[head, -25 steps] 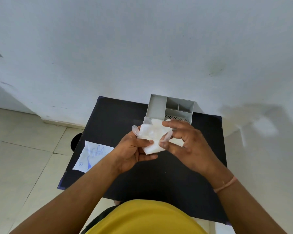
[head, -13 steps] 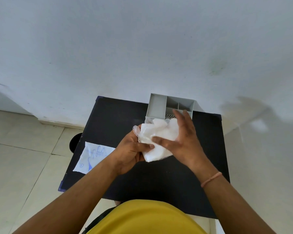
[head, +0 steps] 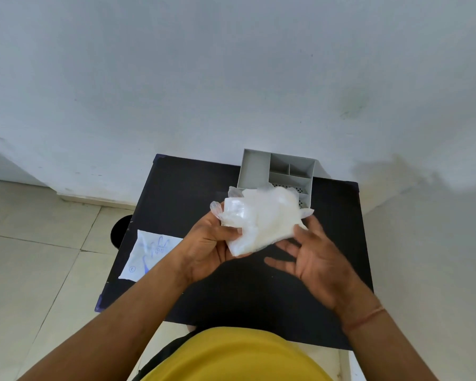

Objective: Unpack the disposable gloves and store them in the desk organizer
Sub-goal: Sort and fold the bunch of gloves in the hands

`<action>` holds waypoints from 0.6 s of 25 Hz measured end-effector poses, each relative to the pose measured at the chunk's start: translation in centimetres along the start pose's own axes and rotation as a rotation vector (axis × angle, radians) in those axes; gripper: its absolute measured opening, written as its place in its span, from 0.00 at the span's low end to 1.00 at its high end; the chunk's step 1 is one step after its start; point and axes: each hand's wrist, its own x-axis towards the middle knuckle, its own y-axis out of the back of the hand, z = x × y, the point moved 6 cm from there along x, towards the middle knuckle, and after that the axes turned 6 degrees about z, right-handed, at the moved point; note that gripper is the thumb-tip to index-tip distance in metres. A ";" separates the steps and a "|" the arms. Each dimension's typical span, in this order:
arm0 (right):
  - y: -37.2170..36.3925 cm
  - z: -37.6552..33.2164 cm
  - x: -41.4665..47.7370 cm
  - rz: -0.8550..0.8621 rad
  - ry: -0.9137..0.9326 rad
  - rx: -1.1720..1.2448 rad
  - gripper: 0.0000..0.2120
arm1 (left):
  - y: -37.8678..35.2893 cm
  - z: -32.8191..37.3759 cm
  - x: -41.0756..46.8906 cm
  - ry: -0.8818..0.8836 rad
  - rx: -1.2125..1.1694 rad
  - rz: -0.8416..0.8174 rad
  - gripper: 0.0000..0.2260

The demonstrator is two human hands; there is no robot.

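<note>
A bundle of translucent white disposable gloves is held above the black table. My left hand grips the bundle's lower left edge, thumb on top. My right hand is just right of and below the bundle, palm up, fingers spread, its fingertips near the bundle's lower right edge. The grey desk organizer stands at the table's far edge against the wall, right behind the gloves. It has one long compartment on the left and smaller ones on the right. The gloves hide its front edge.
An empty white glove wrapper with blue print lies flat at the table's left edge. A white wall rises right behind the table. Tiled floor and a dark round object lie to the left. My yellow shirt fills the bottom.
My right hand has come off the top of the gloves and dropped back to the lower right, palm open. The bundle has spread out wider in my left hand.
</note>
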 end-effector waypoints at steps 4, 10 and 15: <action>-1.9 -0.5 0.4 0.261 0.240 -0.350 0.62 | -0.2 -0.6 -0.1 -0.036 0.109 0.004 0.28; -2.0 -1.3 0.9 0.408 0.432 -0.733 0.62 | -1.1 0.1 -0.7 -0.054 0.260 0.065 0.30; -1.0 -1.5 0.1 0.355 0.342 -0.226 0.39 | -0.5 0.2 -0.4 -0.086 0.248 0.113 0.28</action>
